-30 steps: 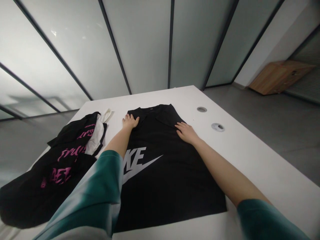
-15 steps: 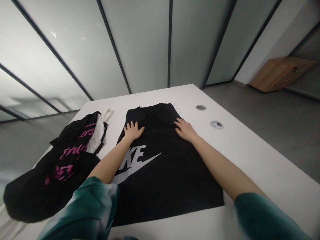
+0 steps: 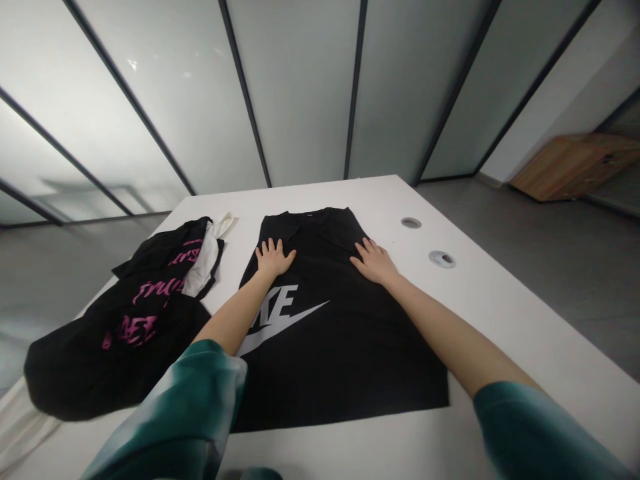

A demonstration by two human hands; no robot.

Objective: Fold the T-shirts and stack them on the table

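Note:
A black T-shirt (image 3: 345, 360) with a light grey logo print lies spread out on the white table, its collar at the far end and its hem towards me. The sleeves look folded inward over the upper part. My left hand (image 3: 274, 259) rests flat on its upper left side, fingers spread. On the upper right side, near the edge of the cloth, my right hand (image 3: 374, 261) lies palm down with its fingers stretched out. My left forearm hides part of the printed letters.
Left of the shirt is a heap of black clothing (image 3: 95, 363) with pink lettering, a white cloth (image 3: 199, 270) among it. Two round cable grommets (image 3: 411, 223) sit in the right side of the white table (image 3: 505, 320). Frosted glass panels (image 3: 305, 87) stand behind; a wooden cabinet (image 3: 560, 167) is far right.
The camera view has tilted slightly, so the scene sits a little differently in the picture. Both hands stay in about the same places on the T-shirt.

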